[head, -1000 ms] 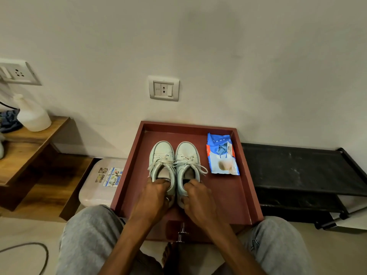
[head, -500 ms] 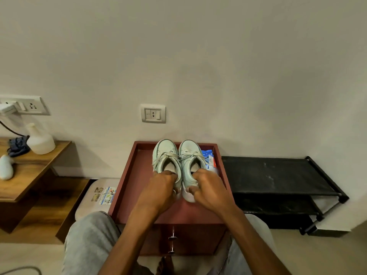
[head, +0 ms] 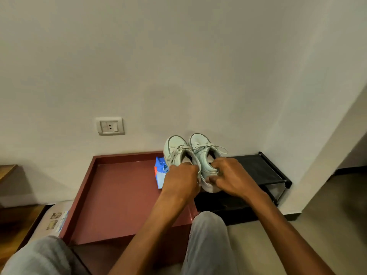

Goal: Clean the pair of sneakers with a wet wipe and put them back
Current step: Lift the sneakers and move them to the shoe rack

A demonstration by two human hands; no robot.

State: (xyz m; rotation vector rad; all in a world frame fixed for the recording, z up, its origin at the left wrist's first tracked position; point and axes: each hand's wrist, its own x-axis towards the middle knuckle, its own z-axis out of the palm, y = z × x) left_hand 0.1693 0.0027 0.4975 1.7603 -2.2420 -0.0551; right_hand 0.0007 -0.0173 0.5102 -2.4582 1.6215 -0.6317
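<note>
Just right of centre in the frame I see the pair of sneakers [head: 199, 142]: pale mint, with smooth uppers, rounded toes and loose whitish laces. They are held side by side above the desk [head: 119, 195], toes toward the wall. The left hand [head: 181, 181] curls its fingers over one heel collar. The right hand [head: 231, 175] grips the other heel, fingertips tucked inside. Both hands hide most of the heels and soles. The desk is matte red-brown with a raised rim. On it lies a glossy blue wipe pack [head: 159, 171], half covered by the left hand and shoe. A black mesh shoe rack [head: 264, 171] sits at right, its front partly behind the right arm.
</note>
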